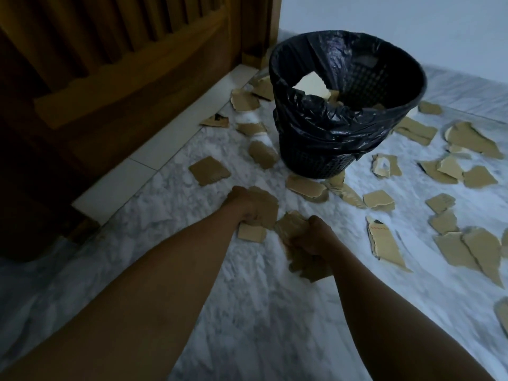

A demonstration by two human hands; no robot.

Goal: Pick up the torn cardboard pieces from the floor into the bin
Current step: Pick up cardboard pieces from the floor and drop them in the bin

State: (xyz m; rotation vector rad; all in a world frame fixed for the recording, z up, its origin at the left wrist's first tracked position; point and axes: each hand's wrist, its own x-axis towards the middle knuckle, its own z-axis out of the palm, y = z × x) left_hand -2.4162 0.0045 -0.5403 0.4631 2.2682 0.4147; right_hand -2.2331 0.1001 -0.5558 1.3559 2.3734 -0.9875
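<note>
A black mesh bin (pixel 384 78) lined with a black plastic bag stands on the marble floor (pixel 247 312), with a few pale cardboard scraps inside. Several torn brown cardboard pieces (pixel 467 248) lie scattered around it, most to the right and in front. My left hand (pixel 243 206) is closed around a stack of cardboard pieces (pixel 265 209), low over the floor in front of the bin. My right hand (pixel 310 239) grips another bundle of cardboard pieces (pixel 302 264) just beside it.
A dark wooden slatted furniture frame (pixel 115 64) fills the left and back, edged by a pale floor strip (pixel 170 144). A white wall (pixel 412 23) rises behind the bin. A single square piece (pixel 209 170) lies between the frame and my left hand.
</note>
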